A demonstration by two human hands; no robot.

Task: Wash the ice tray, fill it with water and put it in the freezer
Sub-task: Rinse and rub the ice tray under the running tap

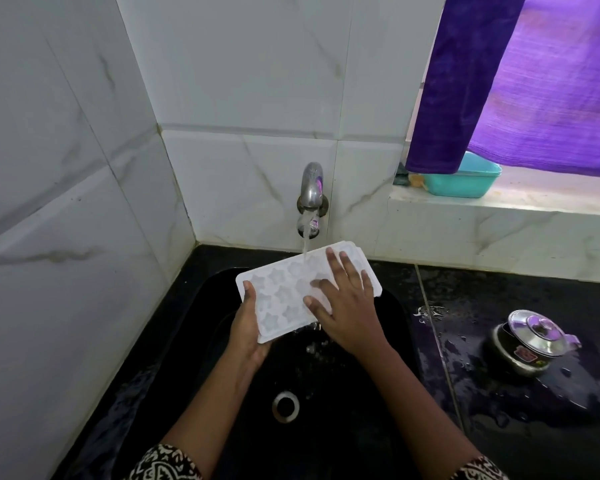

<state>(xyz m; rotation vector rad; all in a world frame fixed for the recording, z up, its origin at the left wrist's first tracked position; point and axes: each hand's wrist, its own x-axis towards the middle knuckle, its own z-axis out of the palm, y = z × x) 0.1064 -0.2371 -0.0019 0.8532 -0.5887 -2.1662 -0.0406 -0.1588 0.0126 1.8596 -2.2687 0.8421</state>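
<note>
Gripping the near-left edge of the white plastic ice tray point(284, 292) with star-shaped moulds, the left hand point(248, 329) holds it over the black sink point(326, 393). The right hand point(347, 306) lies flat, fingers spread, on top. Water from the steel tap point(311, 199) on the marbled white tile wall point(243, 81) strikes the tray.

tray point(284, 292) under tap point(311, 199) (over sink point(222, 393)) | pot point(534, 344) right

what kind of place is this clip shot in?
Most likely a home kitchen: a wall tap runs into a black sink, a lidded steel pot sits on the wet black counter, and an ice tray is held under the stream.
</note>
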